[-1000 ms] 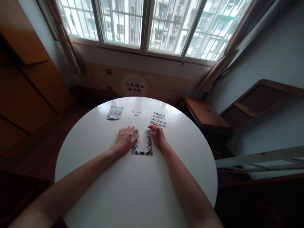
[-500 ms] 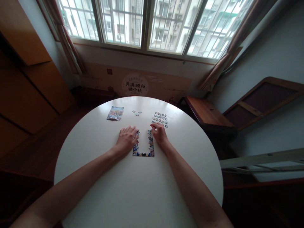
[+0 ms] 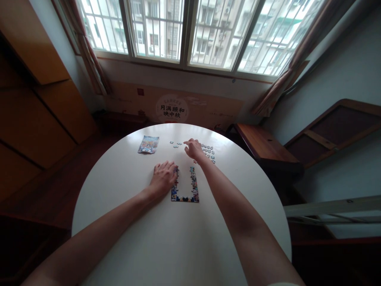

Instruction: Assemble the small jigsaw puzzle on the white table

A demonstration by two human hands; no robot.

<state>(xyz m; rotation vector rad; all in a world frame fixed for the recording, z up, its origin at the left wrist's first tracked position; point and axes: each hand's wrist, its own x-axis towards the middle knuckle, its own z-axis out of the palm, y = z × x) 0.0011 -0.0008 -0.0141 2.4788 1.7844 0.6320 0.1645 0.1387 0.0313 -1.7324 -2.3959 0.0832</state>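
Note:
A U-shaped strip of joined jigsaw puzzle pieces point(image 3: 195, 190) lies on the white round table point(image 3: 143, 246), its gap facing away from me. My left hand point(image 3: 164, 174) rests flat with fingers stretched over the top of the strip's left side. Farther out, my right hand point(image 3: 193, 149) reaches past the strip, its index finger pointing at a small group of loose puzzle pieces point(image 3: 176, 146). Nothing shows in its fingers. Rows of several loose pieces point(image 3: 210, 151) lie right of this hand, partly hidden by it and the wrist.
A small printed picture packet point(image 3: 148, 144) lies at the table's far left. Beyond the table's right edge stands a brown wooden bench point(image 3: 264, 143). Barred windows point(image 3: 160, 31) and a banner point(image 3: 205, 107) are behind the table.
My right hand has moved away from the top of the strip's right side, forward and left toward the small group of loose pieces. My left hand stays on the strip. The view has shifted slightly.

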